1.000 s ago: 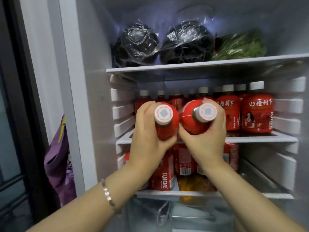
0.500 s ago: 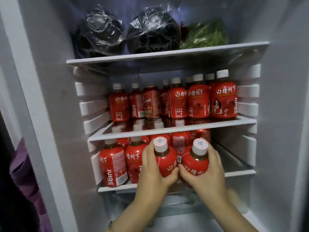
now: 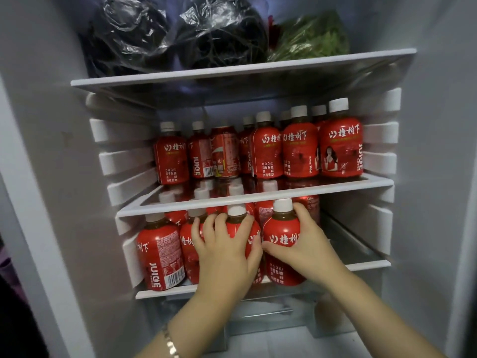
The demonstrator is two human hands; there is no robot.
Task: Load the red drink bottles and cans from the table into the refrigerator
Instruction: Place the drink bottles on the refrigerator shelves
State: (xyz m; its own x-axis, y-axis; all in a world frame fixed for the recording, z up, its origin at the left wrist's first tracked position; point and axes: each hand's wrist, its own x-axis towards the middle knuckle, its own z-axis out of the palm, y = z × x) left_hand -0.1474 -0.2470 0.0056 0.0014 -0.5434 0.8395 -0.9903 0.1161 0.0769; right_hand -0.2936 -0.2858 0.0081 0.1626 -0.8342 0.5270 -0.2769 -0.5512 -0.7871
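My left hand [image 3: 223, 250] grips a red white-capped bottle [image 3: 238, 220] that stands upright on the lower fridge shelf [image 3: 165, 293]. Beside it my right hand [image 3: 305, 248] grips a second red bottle [image 3: 281, 236], also upright on that shelf. To their left stand more red bottles [image 3: 160, 257], with others behind them. The middle shelf [image 3: 258, 197] carries a row of red bottles [image 3: 340, 143] and a red can [image 3: 225, 156].
The top shelf [image 3: 232, 69] holds two dark plastic bags [image 3: 216, 34] and bagged green leaves [image 3: 312, 40]. The lower shelf has bare room at the right, near the fridge wall [image 3: 361, 228]. A clear drawer [image 3: 271, 313] sits below.
Both hands have carried their bottles down from in front of the middle shelf and in onto the lower shelf, tipping them upright. The camera has moved closer to the fridge.
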